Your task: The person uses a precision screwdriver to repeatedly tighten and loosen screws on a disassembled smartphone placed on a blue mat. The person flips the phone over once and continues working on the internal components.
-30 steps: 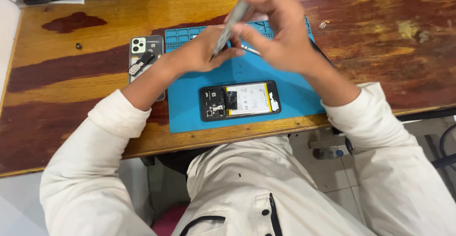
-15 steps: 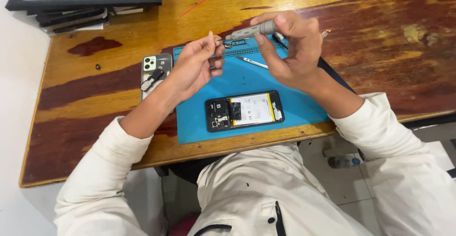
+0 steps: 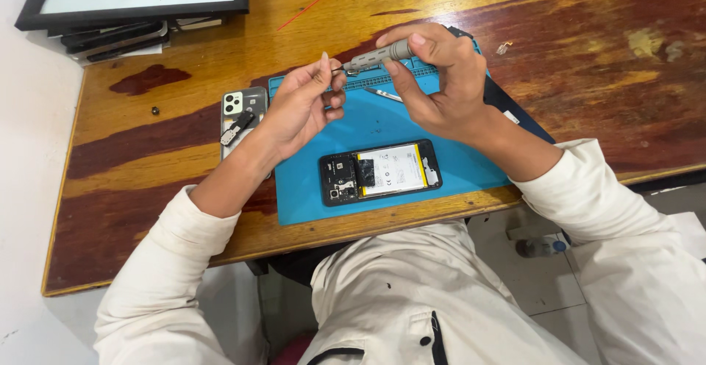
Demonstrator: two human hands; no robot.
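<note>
Fingers [image 3: 401, 47] gripping screwdriver [image 3: 375, 57], blue mat [image 3: 471, 170], wood desk [image 3: 588, 56]

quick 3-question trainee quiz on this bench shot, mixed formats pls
1. True or false: the opened phone lies on the blue mat.
2. The right hand holds: A) grey screwdriver B) pliers C) brush
3. What lies on the wooden table beside the left hand, off the mat's left edge?

Key: 1 true. 2 A. 3 the phone back cover with a small part resting on it.
</note>
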